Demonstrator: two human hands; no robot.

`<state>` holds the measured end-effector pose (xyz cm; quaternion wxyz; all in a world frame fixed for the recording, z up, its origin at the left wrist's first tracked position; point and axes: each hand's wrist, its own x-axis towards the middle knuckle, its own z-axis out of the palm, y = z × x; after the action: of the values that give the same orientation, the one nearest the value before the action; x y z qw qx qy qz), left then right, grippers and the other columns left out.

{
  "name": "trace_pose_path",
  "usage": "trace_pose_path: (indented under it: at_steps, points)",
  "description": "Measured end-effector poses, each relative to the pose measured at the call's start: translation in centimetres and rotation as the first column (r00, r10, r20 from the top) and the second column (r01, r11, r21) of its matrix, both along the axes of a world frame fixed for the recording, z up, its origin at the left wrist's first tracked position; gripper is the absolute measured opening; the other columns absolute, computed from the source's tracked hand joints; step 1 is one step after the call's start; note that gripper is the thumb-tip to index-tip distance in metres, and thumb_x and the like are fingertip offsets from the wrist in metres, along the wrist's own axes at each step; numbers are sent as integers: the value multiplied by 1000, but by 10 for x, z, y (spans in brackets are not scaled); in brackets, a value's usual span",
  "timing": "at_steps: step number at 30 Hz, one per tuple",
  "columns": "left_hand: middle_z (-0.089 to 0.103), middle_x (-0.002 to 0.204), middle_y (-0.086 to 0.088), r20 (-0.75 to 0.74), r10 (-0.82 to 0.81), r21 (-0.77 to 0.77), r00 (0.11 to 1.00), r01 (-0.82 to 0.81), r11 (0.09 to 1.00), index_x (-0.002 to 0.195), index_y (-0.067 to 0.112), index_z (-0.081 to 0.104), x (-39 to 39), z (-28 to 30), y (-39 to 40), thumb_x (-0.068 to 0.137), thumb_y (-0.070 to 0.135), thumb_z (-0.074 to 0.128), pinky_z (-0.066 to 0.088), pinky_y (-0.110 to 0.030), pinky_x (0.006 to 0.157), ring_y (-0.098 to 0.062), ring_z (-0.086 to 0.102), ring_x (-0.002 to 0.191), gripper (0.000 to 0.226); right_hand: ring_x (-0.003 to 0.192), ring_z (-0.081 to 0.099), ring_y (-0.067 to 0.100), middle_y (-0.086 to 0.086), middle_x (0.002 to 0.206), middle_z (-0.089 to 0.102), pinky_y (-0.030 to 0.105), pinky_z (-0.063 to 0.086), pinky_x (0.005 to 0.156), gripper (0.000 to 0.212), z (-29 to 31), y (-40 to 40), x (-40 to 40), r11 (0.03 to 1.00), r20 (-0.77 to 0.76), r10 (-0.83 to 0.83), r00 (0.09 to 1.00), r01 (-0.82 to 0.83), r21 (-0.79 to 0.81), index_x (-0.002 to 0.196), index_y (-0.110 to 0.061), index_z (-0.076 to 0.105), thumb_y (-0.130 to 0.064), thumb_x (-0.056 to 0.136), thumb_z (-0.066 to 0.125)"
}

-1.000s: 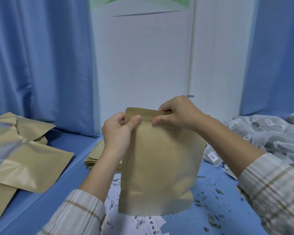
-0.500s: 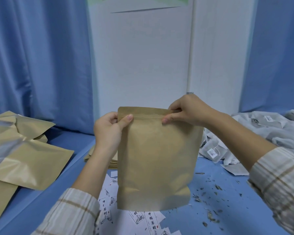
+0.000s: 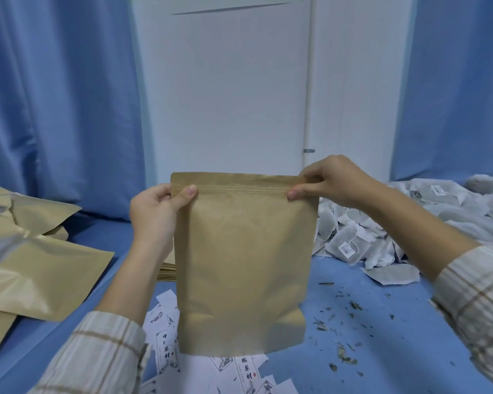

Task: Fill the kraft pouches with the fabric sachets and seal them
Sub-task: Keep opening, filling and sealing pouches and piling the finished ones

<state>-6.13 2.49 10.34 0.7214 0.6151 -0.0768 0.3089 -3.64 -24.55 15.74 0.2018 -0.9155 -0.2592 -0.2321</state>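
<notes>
I am holding a kraft pouch [image 3: 244, 265] upright in front of me, lifted off the blue tabletop [image 3: 382, 322], with its flat top edge level and its bulging bottom hanging just above a scatter of printed paper labels [image 3: 249, 371]. My left hand [image 3: 154, 214] is keeping a tight grip on the pouch's top left corner, thumb pressing across the front at the zip line and fingers wrapping behind. My right hand [image 3: 333, 180] is pinching the top right corner the same way, thumb on the front at the end of the zip line, fingers curling over the top edge. The zip strip is running straight between my two thumbs. To my left, more kraft pouches [image 3: 43, 268] are lying flat and overlapping on the tabletop. To my right, a heap of white fabric sachets [image 3: 410, 223] with small labels is piling toward the far corner. Bits of dried herb [image 3: 342, 356] are lying loose on the tabletop near the pouch's lower right.
</notes>
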Motion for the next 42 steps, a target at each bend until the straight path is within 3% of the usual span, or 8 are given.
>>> trace_pose_path:
  at_steps: [8, 13, 17, 22, 29, 33, 36, 42]
  points:
    - [71, 66, 7, -25, -6, -32, 1000, 5, 999, 75, 14, 71, -1, 0, -6, 78, 8, 73, 54, -20, 68, -8, 65, 66, 7, 45, 33, 6, -4, 46, 37, 16, 26, 44, 58, -9, -16, -2, 990, -18, -81, 997, 82, 112, 51, -12, 40, -66, 57, 61]
    - [61, 67, 2, 106, 210, 75, 972, -218, 973, 71, 11, 63, -19, 5, -21, 81, 20, 74, 44, -31, 70, -12, 52, 69, 17, 59, 66, 19, 0, 86, 58, 33, 55, 56, 90, -25, -6, -10, 867, -255, -267, 929, 347, 358, 120, -17, 41, -77, 57, 62]
    - [45, 51, 21, 424, 295, 264, 856, -428, 864, 61, 29, 52, -64, 8, -69, 80, 16, 71, 30, -9, 54, 4, 41, 53, 30, 76, 68, 45, 28, 105, 60, 42, 58, 62, 99, -28, 19, -36, 724, -703, 308, 641, 322, 610, 139, -39, 21, -90, 57, 46]
    - [65, 63, -4, 739, 154, 458, 656, -657, 599, 72, 5, 69, -85, -10, -107, 79, 3, 67, 45, -34, 53, -21, 60, 57, 8, 71, 69, 36, 20, 72, 68, 46, 55, 59, 50, -38, 36, -65, 261, -417, 801, 430, 377, 889, 102, 2, 55, -45, 84, 51]
    - [69, 73, -2, 806, 41, 522, 590, -743, 419, 75, 8, 72, -95, -45, -116, 71, 6, 77, 49, -27, 59, -22, 65, 71, 7, 28, 48, 15, 5, 33, 43, 16, 41, 33, 59, -67, 39, -86, 26, -327, 721, 611, 448, 894, 34, -3, 47, -1, 89, 26]
    - [68, 94, -2, 774, 93, 406, 626, -604, 685, 92, 8, 70, -108, -84, -100, 84, 10, 62, 44, -23, 85, -18, 59, 90, 11, 68, 64, 34, 22, 75, 61, 39, 55, 46, 25, -86, 48, -85, -257, -145, 712, 687, 446, 857, 92, 4, 49, 3, 87, 24]
    - [66, 95, -6, 137, 225, 44, 965, -233, 972, 94, 20, 57, -110, -105, -90, 91, 13, 56, 47, -13, 72, -18, 63, 81, 7, 96, 58, 44, 27, 99, 59, 56, 52, 68, 25, -101, 56, -81, -327, -65, 731, 679, 433, 840, 101, 5, 48, 3, 87, 27]
    - [57, 121, -15, -100, -447, -640, 889, 286, 713, 137, 21, 42, -72, -82, -47, 101, 24, 39, 50, -51, 90, -34, 63, 91, 36, 82, 59, 36, 20, 90, 63, 49, 55, 60, 23, -131, 100, -75, -337, -22, 789, 614, 462, 821, 95, -2, 53, -2, 89, 31]
